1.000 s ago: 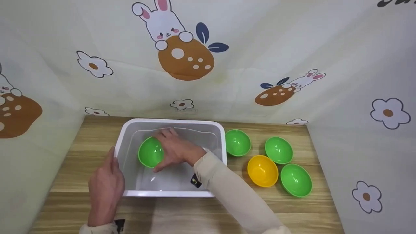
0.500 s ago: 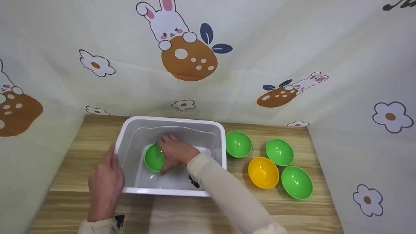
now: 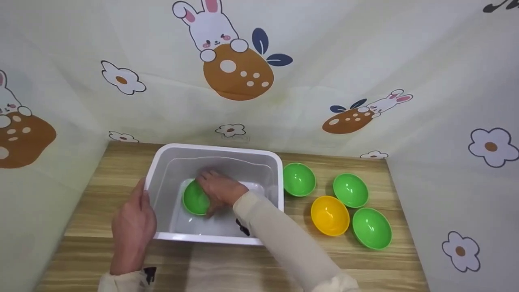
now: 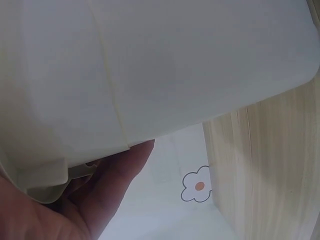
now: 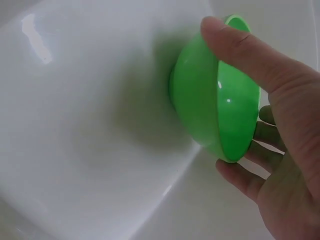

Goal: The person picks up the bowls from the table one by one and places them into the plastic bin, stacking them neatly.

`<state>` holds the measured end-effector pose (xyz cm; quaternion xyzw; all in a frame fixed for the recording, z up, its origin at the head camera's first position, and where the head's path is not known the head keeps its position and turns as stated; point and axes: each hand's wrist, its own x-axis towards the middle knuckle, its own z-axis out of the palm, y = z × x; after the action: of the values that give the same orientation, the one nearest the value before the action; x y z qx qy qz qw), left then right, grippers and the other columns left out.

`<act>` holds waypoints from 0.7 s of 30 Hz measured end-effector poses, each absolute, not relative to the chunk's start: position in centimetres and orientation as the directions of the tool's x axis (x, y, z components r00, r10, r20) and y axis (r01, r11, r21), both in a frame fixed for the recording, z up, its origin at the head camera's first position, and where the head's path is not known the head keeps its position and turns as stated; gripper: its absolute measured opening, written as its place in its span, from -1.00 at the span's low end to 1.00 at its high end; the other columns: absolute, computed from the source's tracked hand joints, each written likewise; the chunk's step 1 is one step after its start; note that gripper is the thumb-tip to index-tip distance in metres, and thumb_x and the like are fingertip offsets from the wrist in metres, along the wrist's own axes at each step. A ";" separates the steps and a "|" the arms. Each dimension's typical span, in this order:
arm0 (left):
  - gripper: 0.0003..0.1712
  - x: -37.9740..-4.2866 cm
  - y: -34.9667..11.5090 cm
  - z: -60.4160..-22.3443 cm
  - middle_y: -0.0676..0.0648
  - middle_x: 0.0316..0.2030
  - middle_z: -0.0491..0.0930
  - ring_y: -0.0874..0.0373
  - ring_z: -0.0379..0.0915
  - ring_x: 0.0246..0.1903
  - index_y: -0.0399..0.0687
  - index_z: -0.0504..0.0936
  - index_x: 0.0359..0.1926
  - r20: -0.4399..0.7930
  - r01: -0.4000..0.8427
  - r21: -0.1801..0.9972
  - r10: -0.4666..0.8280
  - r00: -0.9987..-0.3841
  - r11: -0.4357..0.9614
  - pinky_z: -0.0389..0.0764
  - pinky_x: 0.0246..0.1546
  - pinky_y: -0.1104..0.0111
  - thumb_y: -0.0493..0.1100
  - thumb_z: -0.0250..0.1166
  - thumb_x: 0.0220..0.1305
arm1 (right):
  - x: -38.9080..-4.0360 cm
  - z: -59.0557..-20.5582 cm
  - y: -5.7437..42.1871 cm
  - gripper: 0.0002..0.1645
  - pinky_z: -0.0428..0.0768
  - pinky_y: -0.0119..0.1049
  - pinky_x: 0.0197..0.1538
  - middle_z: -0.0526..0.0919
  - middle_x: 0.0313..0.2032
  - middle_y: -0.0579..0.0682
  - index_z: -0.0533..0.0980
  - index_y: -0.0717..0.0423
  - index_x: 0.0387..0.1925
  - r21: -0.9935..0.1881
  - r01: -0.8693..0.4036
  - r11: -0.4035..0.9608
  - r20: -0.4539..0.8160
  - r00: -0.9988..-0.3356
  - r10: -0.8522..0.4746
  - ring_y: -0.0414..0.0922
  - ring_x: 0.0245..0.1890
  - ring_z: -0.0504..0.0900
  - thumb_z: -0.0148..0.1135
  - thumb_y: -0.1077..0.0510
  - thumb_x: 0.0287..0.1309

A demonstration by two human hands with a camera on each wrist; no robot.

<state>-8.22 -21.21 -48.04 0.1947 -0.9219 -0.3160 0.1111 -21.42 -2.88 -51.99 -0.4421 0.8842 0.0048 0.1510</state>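
Observation:
A white plastic bin [image 3: 219, 239] stands on the table, and my left hand [image 3: 134, 227] grips its left rim. In the left wrist view, the fingers of my left hand [image 4: 107, 192] curl beneath the lip against the bin's outer wall [image 4: 175, 65]. Inside the bin my right hand [image 3: 222, 189] holds a green bowl [image 3: 194, 199] low down by the floor. The right wrist view shows the thumb and fingers of my right hand [image 5: 300, 135] spread across the rim of the bowl [image 5: 197, 95], whose foot is at the bin's floor.
Right of the bin on the wooden table [image 3: 162, 263] are a green bowl [image 3: 299, 180] beside its wall, two more green bowls [image 3: 350, 190] [image 3: 372, 228] and a yellow bowl [image 3: 330, 215]. A printed cloth [image 3: 292, 109] hangs behind and along both sides.
The right hand has lowered the green bowl to the bin's floor, moving slightly right. My left hand keeps its grip on the rim. The head view has shifted a little.

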 end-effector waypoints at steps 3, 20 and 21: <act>-0.45 -8.2 -21.2 -48.1 -0.52 0.09 0.60 -0.36 0.62 -0.17 -0.16 0.31 0.50 0.084 -0.285 0.630 -0.428 -0.900 0.722 0.52 -0.17 -0.20 -0.09 -0.18 0.64 | -21.4 -52.1 -2.9 0.28 0.23 -0.35 0.54 0.35 0.44 -0.02 0.21 0.03 0.46 -0.139 -0.781 0.609 -0.270 -0.562 -0.782 -0.08 0.45 0.34 0.65 -0.31 -0.22; -0.45 -8.2 -21.1 -48.2 -0.51 0.04 0.62 -0.31 0.64 -0.25 -0.12 0.31 0.51 0.087 -0.288 0.634 -0.436 -0.896 0.718 0.57 -0.23 -0.18 -0.06 -0.19 0.65 | -21.4 -51.3 -2.8 0.34 0.19 -0.25 0.57 0.20 0.57 0.01 0.13 0.04 0.55 -0.211 -0.746 0.631 -0.284 -0.571 -0.770 -0.05 0.58 0.16 0.63 -0.29 -0.15; -0.45 -8.2 -21.1 -48.1 -0.51 0.05 0.62 -0.31 0.64 -0.25 -0.12 0.31 0.51 0.089 -0.286 0.635 -0.436 -0.896 0.718 0.57 -0.22 -0.17 -0.06 -0.18 0.65 | -21.5 -51.2 -2.8 0.31 0.19 -0.26 0.58 0.21 0.56 0.01 0.15 0.04 0.54 -0.224 -0.739 0.635 -0.285 -0.573 -0.768 -0.04 0.58 0.18 0.63 -0.28 -0.13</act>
<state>-8.20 -21.08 -48.13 0.1963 -0.9194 -0.3201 0.1168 -21.54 -2.83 -51.18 -0.4253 0.8861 -0.0397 0.1801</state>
